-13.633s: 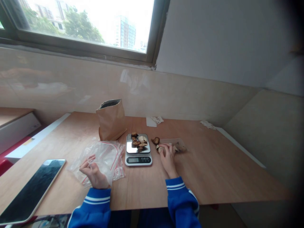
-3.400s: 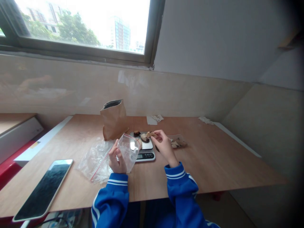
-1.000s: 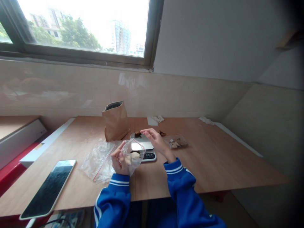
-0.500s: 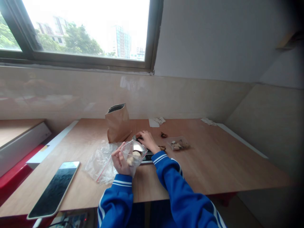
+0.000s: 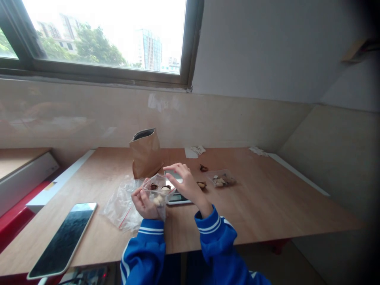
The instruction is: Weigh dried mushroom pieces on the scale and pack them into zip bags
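Note:
My left hand (image 5: 145,204) grips a clear zip bag (image 5: 162,204) by its side, with the mouth spread wide. Inside the bag lie pale, rounded lumps (image 5: 158,200) and dark brown dried pieces (image 5: 153,186). My right hand (image 5: 185,184) hovers just right of the bag's mouth, its thumb and fingers apart and nothing visible between them. Beneath it sits a small digital scale (image 5: 179,200), partly covered by the bag and hand. Whether the right thumb touches the bag's rim, I cannot tell.
Behind the bag stands an open brown paper pouch (image 5: 145,154). Crumpled clear plastic (image 5: 118,206) and a phone (image 5: 65,241) lie left. Brown dried pieces (image 5: 202,185) and a clear packet of pale bits (image 5: 222,179) are right of the scale. Paper scraps (image 5: 194,151) lie farther back.
My right hand has come back from the scale toward the bag and opened, letting go of a dark brown piece. Dark brown pieces now show in the bag's mouth.

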Demonstrator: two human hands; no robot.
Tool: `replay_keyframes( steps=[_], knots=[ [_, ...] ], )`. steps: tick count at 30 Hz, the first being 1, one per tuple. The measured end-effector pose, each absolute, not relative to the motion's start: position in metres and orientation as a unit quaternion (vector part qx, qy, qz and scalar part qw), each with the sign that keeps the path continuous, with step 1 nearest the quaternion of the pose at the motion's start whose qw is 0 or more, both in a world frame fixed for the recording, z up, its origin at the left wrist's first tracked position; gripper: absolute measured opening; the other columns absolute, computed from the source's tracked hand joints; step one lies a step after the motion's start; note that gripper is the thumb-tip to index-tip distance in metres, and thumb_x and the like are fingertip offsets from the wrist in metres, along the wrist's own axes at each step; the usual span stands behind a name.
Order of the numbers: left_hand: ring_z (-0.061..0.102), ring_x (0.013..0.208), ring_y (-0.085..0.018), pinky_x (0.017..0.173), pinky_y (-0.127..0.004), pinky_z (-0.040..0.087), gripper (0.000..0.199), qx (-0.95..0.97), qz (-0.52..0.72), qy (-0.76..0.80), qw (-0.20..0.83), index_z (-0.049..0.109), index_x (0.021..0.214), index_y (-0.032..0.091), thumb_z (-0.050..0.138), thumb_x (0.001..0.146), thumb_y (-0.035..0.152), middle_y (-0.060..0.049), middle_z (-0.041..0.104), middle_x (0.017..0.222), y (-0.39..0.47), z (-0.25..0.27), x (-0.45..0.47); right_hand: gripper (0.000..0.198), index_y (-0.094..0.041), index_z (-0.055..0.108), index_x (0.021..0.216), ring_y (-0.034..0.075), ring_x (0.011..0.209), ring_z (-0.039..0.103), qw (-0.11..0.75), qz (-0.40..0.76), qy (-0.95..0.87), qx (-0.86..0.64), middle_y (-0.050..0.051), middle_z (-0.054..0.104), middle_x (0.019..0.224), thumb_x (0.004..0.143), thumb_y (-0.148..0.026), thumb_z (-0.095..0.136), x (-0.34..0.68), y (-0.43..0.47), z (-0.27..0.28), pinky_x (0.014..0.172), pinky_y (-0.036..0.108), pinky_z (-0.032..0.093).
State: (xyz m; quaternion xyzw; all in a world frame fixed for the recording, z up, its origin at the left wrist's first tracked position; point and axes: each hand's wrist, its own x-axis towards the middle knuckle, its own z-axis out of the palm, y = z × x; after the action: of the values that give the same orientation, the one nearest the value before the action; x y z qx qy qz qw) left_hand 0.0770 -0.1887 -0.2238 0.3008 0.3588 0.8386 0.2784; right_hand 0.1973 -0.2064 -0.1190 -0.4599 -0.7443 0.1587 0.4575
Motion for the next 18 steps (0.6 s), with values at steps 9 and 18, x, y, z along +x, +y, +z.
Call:
replay_keyframes(
  steps=[9, 18],
  knots=[
    [0.063, 0.102, -0.023, 0.088, -0.051, 0.049, 0.019, 0.312, 0.831, 0.414, 0.199, 0.040, 0.097, 0.021, 0.037, 0.091, 0.039, -0.011, 0.062, 0.105, -0.184, -0.225, 0.071, 0.078, -0.023, 0.029, 0.137, 0.025, 0.119, 0.047, 0.508, 0.298, -0.597, -0.544, 0.011, 0.036, 0.140, 0.074, -0.046, 0.068, 0.174, -0.251, -0.192, 0.097, 0.038, 0.043],
    [0.054, 0.116, -0.024, 0.100, -0.049, 0.040, 0.017, 0.362, 0.818, 0.382, 0.232, 0.042, 0.095, 0.021, 0.042, 0.090, 0.037, -0.014, 0.056, 0.122, -0.211, -0.222, 0.078, 0.058, -0.021, 0.039, 0.127, 0.022, 0.110, 0.058, 0.625, 0.407, -0.488, -0.454, 0.010, 0.061, 0.120, 0.078, -0.039, 0.065, 0.154, -0.248, -0.191, 0.093, 0.037, 0.048]
  ],
)
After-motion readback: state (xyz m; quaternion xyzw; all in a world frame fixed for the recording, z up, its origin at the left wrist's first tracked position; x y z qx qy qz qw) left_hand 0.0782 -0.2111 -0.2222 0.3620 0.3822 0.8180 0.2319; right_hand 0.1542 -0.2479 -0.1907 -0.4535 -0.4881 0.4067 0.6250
